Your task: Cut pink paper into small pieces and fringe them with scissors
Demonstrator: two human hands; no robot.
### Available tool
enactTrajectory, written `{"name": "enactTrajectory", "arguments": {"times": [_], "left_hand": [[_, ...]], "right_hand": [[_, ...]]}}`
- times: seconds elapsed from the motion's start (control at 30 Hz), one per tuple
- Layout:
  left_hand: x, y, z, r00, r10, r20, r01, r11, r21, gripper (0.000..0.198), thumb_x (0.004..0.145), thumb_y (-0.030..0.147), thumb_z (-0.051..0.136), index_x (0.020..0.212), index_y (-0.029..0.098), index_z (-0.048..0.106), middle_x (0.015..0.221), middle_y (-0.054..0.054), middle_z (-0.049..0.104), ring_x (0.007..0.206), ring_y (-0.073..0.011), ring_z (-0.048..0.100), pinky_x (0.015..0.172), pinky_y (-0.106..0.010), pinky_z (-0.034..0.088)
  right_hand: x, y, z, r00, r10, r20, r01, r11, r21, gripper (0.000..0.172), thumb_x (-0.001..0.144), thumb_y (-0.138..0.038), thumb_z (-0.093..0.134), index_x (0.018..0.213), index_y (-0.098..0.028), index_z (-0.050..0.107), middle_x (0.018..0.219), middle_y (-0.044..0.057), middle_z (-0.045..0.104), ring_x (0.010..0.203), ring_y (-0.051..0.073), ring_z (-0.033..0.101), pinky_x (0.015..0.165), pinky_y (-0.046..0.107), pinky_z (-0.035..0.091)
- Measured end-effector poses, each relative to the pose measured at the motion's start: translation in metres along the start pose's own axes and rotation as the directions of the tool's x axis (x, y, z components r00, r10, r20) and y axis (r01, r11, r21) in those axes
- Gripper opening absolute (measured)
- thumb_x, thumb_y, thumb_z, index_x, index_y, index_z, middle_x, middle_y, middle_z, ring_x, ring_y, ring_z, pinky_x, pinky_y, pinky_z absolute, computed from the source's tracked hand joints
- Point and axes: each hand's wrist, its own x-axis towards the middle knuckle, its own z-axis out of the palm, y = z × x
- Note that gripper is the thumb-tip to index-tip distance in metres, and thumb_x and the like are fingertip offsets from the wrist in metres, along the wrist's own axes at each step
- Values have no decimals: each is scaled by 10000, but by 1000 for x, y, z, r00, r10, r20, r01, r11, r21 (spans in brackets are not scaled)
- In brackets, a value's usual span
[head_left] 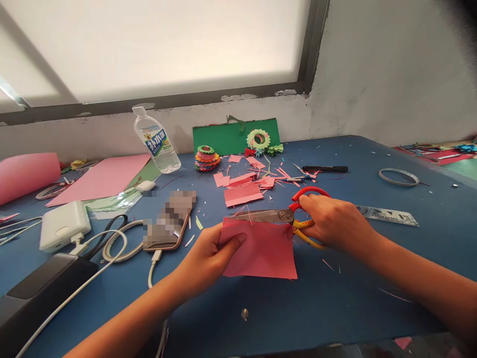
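My left hand [212, 256] pinches a pink paper sheet [264, 253] at its left edge, thumb in front. My right hand [328, 219] grips a pair of scissors [274, 216] with red and yellow handles. The blades lie along the sheet's top edge and point left toward my left hand. Thin pink slivers stick up by the blades. Just beyond the sheet, cut pink paper pieces [244, 195] and narrow strips are scattered on the blue table [305, 303].
Left of my hands lie a phone [169, 221] on a cable, a white charger [65, 226] and a dark case [48, 283]. A water bottle [158, 141], folded-paper ornaments [206, 159] and green card [219, 134] stand behind. At right are a black pen-like tool [324, 169], tape ring [398, 171] and ruler [391, 216].
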Motion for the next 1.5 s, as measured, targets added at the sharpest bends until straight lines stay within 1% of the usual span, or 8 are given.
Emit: {"name": "enactTrajectory", "arguments": {"times": [0.3,0.5,0.63,0.8,0.97,1.17,1.33,1.5], "left_hand": [[0,0,1,999,41,15,-42,996,82,201,820,277,477,895,188,641,823,-20,647,767,-156,553,646,-219,445],[1,2,1,997,67,34,-71,990,121,256,836,270,447,998,173,620,875,-33,654,774,-159,560,650,-227,452],[2,0,1,987,152,50,-159,972,170,289,844,235,424,1067,170,596,861,-29,652,797,-161,565,655,-229,453],[3,-5,0,982,180,61,-188,962,200,291,855,228,409,1074,171,592,897,-29,650,810,-155,566,693,-241,452],[3,-1,-1,979,197,58,-204,965,167,297,860,204,407,1103,211,577,949,-20,643,850,-142,564,728,-227,438],[2,3,-1,994,105,37,-106,994,31,284,859,236,427,1097,245,580,977,-13,644,846,-144,564,721,-236,442],[4,-4,-2,999,-15,-31,11,994,-108,206,817,287,509,969,227,636,872,2,659,760,-130,570,612,-198,441],[5,-3,-3,991,-127,-51,107,952,-286,232,783,321,560,983,220,621,781,15,665,687,-109,583,572,-178,446]], "right_hand": [[-1,-1,1,999,-11,40,10,999,31,379,860,-419,308,747,-159,560,560,23,553,504,130,509,463,242,256],[-1,-3,0,999,4,34,-6,999,53,409,827,-504,344,776,-160,560,578,20,556,507,133,512,458,245,257],[-1,-4,0,999,18,44,-22,996,82,454,785,-577,378,787,-162,562,589,22,560,512,140,520,460,246,269],[-2,-3,-2,998,-17,53,11,994,113,425,808,-553,371,763,-175,559,586,17,564,505,135,518,459,245,273],[-1,-4,1,998,19,56,-28,986,163,439,792,-583,381,754,-177,543,580,17,572,520,145,538,458,243,285],[0,-4,2,986,101,129,-127,969,210,507,722,-682,384,732,-191,512,538,-2,541,452,141,493,423,246,253],[1,-4,1,969,134,206,-195,931,310,454,668,-662,483,705,-210,468,592,-5,551,476,136,481,438,234,281],[5,-2,1,948,177,263,-271,884,382,401,672,-603,519,670,-216,413,582,-15,506,479,121,418,448,231,273]]}}
